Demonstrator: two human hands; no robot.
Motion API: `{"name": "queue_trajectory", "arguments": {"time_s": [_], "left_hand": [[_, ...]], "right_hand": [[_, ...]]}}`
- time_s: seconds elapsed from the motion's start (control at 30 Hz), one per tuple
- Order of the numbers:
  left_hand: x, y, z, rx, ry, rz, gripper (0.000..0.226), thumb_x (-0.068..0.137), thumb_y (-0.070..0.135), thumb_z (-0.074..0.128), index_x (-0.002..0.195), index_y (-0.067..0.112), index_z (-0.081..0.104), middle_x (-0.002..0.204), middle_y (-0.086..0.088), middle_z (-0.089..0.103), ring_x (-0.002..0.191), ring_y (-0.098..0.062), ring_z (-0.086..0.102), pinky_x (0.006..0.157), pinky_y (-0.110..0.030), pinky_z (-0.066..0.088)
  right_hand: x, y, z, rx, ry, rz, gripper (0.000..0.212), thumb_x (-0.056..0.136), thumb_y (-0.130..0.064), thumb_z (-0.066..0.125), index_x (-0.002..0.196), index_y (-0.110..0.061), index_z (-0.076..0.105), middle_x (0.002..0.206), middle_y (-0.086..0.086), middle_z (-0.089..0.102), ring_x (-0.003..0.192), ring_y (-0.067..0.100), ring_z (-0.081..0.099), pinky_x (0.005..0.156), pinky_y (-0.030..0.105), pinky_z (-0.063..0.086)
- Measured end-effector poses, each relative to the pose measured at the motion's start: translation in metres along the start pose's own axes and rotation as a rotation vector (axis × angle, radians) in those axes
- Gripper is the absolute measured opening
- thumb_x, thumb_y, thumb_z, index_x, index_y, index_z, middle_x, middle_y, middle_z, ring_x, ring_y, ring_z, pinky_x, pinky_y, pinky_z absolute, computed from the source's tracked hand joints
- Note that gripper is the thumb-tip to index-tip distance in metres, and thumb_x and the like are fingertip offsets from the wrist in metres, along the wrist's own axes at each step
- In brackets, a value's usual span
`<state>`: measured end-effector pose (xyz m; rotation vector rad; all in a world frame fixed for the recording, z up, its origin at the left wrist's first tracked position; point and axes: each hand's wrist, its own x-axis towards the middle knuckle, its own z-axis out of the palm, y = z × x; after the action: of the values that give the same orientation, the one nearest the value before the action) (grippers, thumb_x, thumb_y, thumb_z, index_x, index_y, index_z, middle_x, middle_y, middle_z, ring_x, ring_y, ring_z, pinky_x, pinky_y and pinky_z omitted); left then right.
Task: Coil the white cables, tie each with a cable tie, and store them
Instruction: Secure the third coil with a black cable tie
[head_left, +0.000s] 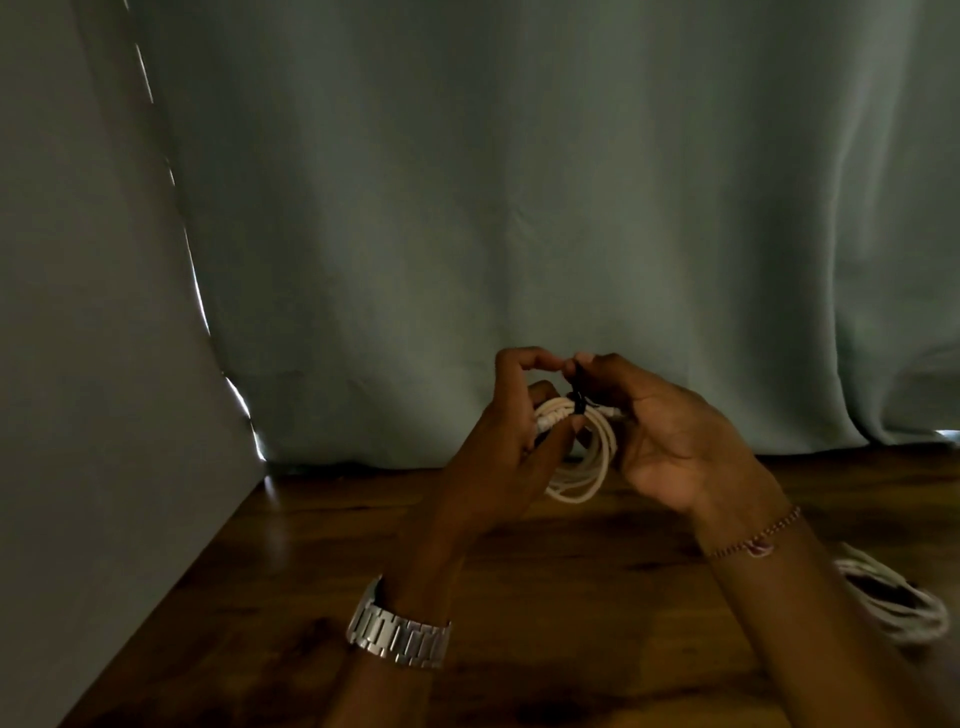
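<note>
A coiled white cable hangs between my two hands, held above the wooden table. A black cable tie wraps the top of the coil. My left hand grips the coil from the left, thumb across the loops and forefinger curled up over the tie. My right hand pinches the upper end of the tie between thumb and fingertips. A second coil of white cable lies on the table at the far right, partly behind my right forearm.
A grey-green curtain hangs right behind the table's far edge. A grey wall closes off the left side. A metal watch is on my left wrist and a thin bracelet on my right.
</note>
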<state>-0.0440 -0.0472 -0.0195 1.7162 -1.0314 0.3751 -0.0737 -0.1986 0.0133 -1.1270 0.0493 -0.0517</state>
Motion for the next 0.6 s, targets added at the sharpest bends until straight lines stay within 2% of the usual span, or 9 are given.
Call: {"name": "queue_trajectory", "arguments": {"time_s": [0.1,0.23,0.33,0.47,0.6], "left_hand": [[0.0009,-0.0005,-0.0005,0.073,0.008,0.026,0.021,0.101,0.013,0.056,0.115,0.010,0.041,0.094,-0.008,0.064,0.081,-0.018,0.066,0.068,-0.034,0.054],[0.0018,0.0018,0.0010,0.083,0.030,0.060,0.022,0.101,0.014,0.055,0.117,0.012,0.040,0.103,-0.004,0.066,0.094,-0.010,0.068,0.077,-0.024,0.054],[0.0020,0.0016,0.0027,0.050,0.026,0.074,0.027,0.101,0.012,0.054,0.122,0.015,0.038,0.112,-0.005,0.067,0.104,-0.013,0.068,0.087,-0.034,0.056],[0.0020,0.0036,0.0014,0.066,0.038,0.088,0.023,0.101,0.012,0.054,0.122,0.012,0.043,0.111,-0.003,0.067,0.103,-0.009,0.068,0.086,-0.027,0.055],[0.0024,0.0035,0.0030,0.071,0.055,0.076,0.023,0.101,0.012,0.054,0.121,0.016,0.043,0.113,-0.002,0.068,0.103,-0.006,0.068,0.085,-0.022,0.055]], "right_hand": [[0.0009,0.0019,0.0007,0.017,-0.018,-0.001,0.016,0.085,-0.023,0.073,0.091,-0.008,0.077,0.091,0.006,0.076,0.080,0.018,0.069,0.078,0.031,0.052],[-0.0014,-0.0003,0.0012,-0.004,-0.021,-0.037,0.024,0.084,-0.026,0.075,0.097,-0.006,0.077,0.096,0.008,0.077,0.082,0.018,0.071,0.077,0.030,0.053],[-0.0022,-0.0010,0.0002,-0.044,-0.021,-0.043,0.031,0.086,-0.028,0.073,0.105,-0.004,0.076,0.101,0.011,0.077,0.084,0.020,0.070,0.076,0.030,0.053],[-0.0021,-0.0011,-0.0005,-0.106,-0.019,-0.049,0.035,0.086,-0.029,0.074,0.107,-0.001,0.075,0.109,0.017,0.075,0.091,0.025,0.068,0.078,0.032,0.053],[-0.0031,-0.0032,-0.0025,-0.146,-0.016,-0.064,0.031,0.091,-0.031,0.068,0.103,-0.004,0.078,0.106,0.015,0.076,0.092,0.026,0.066,0.081,0.035,0.051]]}}
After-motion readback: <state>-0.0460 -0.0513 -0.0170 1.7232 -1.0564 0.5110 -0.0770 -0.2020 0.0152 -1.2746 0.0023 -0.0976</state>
